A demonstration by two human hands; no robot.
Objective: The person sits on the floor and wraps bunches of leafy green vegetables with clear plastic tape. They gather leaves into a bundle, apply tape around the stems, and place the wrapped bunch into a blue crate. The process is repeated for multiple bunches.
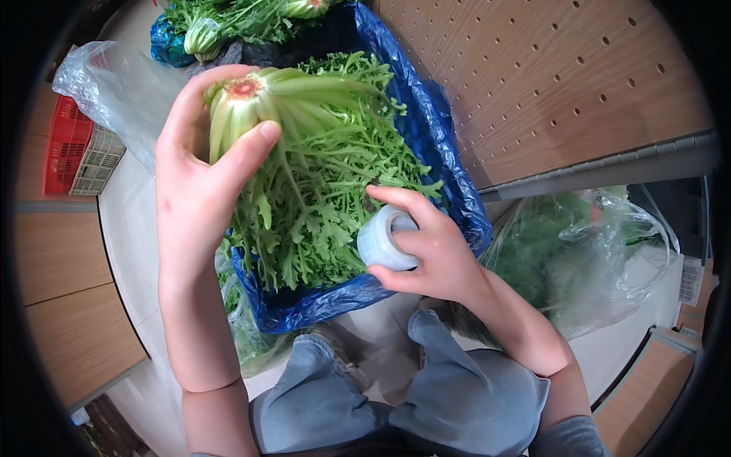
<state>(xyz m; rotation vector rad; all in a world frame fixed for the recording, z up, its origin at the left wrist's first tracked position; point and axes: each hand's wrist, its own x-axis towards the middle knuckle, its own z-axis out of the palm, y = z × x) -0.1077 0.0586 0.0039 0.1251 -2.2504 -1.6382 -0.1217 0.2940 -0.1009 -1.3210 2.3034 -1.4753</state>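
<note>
My left hand (200,148) grips a head of frilly leafy greens (245,105) by its pale ribbed base, the reddish cut stem end facing up. The jagged green leaves (320,211) fan out to the right and towards me, over a crate lined with blue plastic film (451,165). In my right hand (440,251) is a white roll of tape (382,243), with a finger in its core and other fingers around its outside. The roll is beside the leaves, above the crate's near right part.
Clear plastic bags of greens (542,257) lie at the right and under the crate's near left corner. A perforated wooden panel (548,68) borders the right side. More bundled greens (203,37) lie beyond; a red basket (68,143) and a clear plastic bag (131,80) are at the left.
</note>
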